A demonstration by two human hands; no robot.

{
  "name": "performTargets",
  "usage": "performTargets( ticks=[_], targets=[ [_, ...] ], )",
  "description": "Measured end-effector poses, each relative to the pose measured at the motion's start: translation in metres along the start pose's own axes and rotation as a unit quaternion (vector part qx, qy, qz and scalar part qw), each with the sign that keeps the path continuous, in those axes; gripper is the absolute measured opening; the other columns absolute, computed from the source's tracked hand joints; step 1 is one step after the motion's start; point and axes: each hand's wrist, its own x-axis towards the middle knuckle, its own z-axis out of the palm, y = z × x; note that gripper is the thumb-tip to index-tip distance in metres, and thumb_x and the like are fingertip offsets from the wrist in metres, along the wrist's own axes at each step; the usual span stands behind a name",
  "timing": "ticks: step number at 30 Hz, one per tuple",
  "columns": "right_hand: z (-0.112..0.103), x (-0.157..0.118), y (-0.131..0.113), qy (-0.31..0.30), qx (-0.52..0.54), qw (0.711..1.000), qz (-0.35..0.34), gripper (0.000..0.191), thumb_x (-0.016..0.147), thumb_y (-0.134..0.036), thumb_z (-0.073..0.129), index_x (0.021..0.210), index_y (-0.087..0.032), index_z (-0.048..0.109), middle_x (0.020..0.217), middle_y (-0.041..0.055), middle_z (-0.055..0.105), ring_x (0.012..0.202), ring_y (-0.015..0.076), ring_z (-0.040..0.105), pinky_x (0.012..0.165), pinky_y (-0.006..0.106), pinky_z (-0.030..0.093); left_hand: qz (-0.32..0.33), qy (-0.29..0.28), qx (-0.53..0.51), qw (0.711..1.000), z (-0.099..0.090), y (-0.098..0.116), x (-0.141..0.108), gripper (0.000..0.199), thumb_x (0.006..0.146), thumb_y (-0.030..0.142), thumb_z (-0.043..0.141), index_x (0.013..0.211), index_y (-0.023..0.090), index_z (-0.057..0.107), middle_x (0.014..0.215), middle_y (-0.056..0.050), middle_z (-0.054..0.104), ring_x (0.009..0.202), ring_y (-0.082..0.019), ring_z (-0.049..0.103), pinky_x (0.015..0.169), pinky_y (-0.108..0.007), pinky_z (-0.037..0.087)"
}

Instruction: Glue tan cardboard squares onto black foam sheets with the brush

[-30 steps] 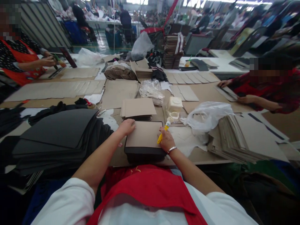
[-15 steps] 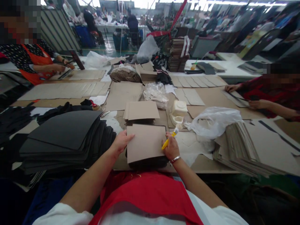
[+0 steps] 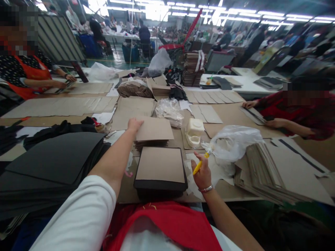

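In the head view, the tan board (image 3: 161, 165) lies flat on top of the black stack (image 3: 160, 192), at the middle of the near edge of the surface (image 3: 225, 196). A dark margin shows around the board. Half a second earlier, both hands were at the sides of this board and it was lying askew; now it is straighter, and both hands are apart from it.

The left hand (image 3: 135, 125) has moved away to the card stack (image 3: 155, 130), just behind the black stack. Its fingers lie on the far left corner of the top card; I cannot tell if they are pinching it. The right hand (image 3: 202, 174) has gone a little to the right, and it is grasping the yellow brush (image 3: 201, 166), with the bristle end pointing away, near the plastic bag (image 3: 231, 143).

The cream container (image 3: 195, 128) stands to the right of the card stack, with a cut opening towards the near side; its content is not clear. The plastic bag is crumpled, and what is inside cannot be told. Behind the card stack, a clear wrapper (image 3: 169, 109) covers pale pieces. Grey sheets (image 3: 49, 160) are piled at the left, and tan sheets (image 3: 264, 170) at the right near corner.
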Motion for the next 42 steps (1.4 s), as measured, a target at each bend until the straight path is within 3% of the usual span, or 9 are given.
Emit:
performTargets(
  ticks=[5,8,12,17,22,25,28,38,42],
  targets=[
    [-0.002,-0.003,0.005,-0.01,-0.015,1.0,0.002,0.029,0.089,-0.034,0.048,0.113,-0.018,0.048,0.115,0.0133,0.061,0.107,0.0226,0.06,0.088,0.041,0.051,0.085,0.095,0.144,0.981,-0.002,0.0,-0.006,0.074,0.075,0.021,0.066,0.138,0.003,0.032,0.139,-0.025,0.042,0.131,-0.028,0.039,0.109,-0.038,0.03],
    [0.002,-0.003,0.001,-0.03,0.004,0.999,-0.011,0.027,0.09,-0.036,0.046,0.109,-0.018,0.051,0.106,0.0113,0.066,0.098,0.0217,0.064,0.082,0.038,0.052,0.222,0.046,0.202,0.953,-0.008,-0.011,-0.043,0.057,0.079,0.025,0.061,0.131,0.008,0.044,0.134,-0.019,0.05,0.128,-0.026,0.042,0.109,-0.04,0.031],
    [-0.002,0.006,-0.017,-0.082,0.089,0.992,0.018,0.032,0.093,-0.043,0.04,0.111,-0.019,0.05,0.081,0.0041,0.069,0.067,0.0154,0.066,0.062,0.028,0.052,0.348,-0.083,0.27,0.894,-0.016,-0.051,-0.129,0.042,0.083,0.035,0.055,0.12,0.016,0.055,0.128,-0.013,0.056,0.123,-0.026,0.047,0.107,-0.046,0.034],
    [0.007,0.044,-0.054,-0.105,0.274,0.94,0.177,0.051,0.089,-0.06,0.035,0.101,-0.017,0.059,0.047,-0.0054,0.051,0.036,0.0076,0.046,0.038,0.019,0.039,0.309,-0.235,0.364,0.847,-0.02,-0.099,-0.21,0.057,0.077,0.048,0.062,0.127,0.022,0.054,0.142,-0.012,0.044,0.134,-0.033,0.033,0.107,-0.054,0.029],
    [0.071,0.07,-0.1,-0.245,0.372,0.858,0.258,0.038,0.074,-0.054,0.061,0.074,-0.016,0.057,0.044,-0.0055,0.052,0.032,0.0065,0.047,0.033,0.017,0.039,0.279,-0.215,0.349,0.868,-0.015,-0.109,-0.225,0.061,0.079,0.049,0.06,0.133,0.02,0.05,0.146,-0.013,0.039,0.138,-0.033,0.025,0.106,-0.051,0.032],
    [0.106,0.069,-0.117,-0.275,0.373,0.843,0.272,0.031,0.073,-0.046,0.064,0.072,-0.016,0.057,0.044,-0.0056,0.053,0.033,0.0061,0.047,0.033,0.016,0.039,0.279,-0.199,0.339,0.876,-0.015,-0.11,-0.227,0.059,0.081,0.048,0.058,0.132,0.019,0.05,0.145,-0.014,0.04,0.139,-0.033,0.025,0.107,-0.051,0.031],
    [0.115,0.069,-0.11,-0.27,0.357,0.85,0.279,0.026,0.073,-0.041,0.063,0.07,-0.016,0.058,0.043,-0.0057,0.053,0.033,0.0063,0.047,0.032,0.015,0.037,0.28,-0.189,0.336,0.879,-0.015,-0.113,-0.231,0.057,0.083,0.047,0.056,0.132,0.02,0.051,0.145,-0.014,0.041,0.138,-0.033,0.025,0.108,-0.053,0.03],
    [0.017,0.073,-0.016,-0.196,0.252,0.895,0.313,0.017,0.076,-0.033,0.061,0.07,-0.017,0.056,0.042,-0.0065,0.052,0.032,0.0063,0.045,0.032,0.016,0.039,0.321,-0.164,0.346,0.866,-0.01,-0.125,-0.23,0.055,0.084,0.047,0.053,0.129,0.016,0.053,0.143,-0.015,0.043,0.136,-0.033,0.03,0.107,-0.051,0.033],
    [-0.021,0.064,0.008,-0.153,0.291,0.9,0.286,0.032,0.078,-0.046,0.059,0.091,-0.017,0.06,0.057,-0.0041,0.061,0.038,0.0072,0.052,0.038,0.018,0.044,0.323,-0.14,0.372,0.859,-0.008,-0.125,-0.232,0.053,0.084,0.048,0.052,0.128,0.02,0.054,0.142,-0.014,0.045,0.135,-0.033,0.033,0.107,-0.056,0.027]
  ],
)
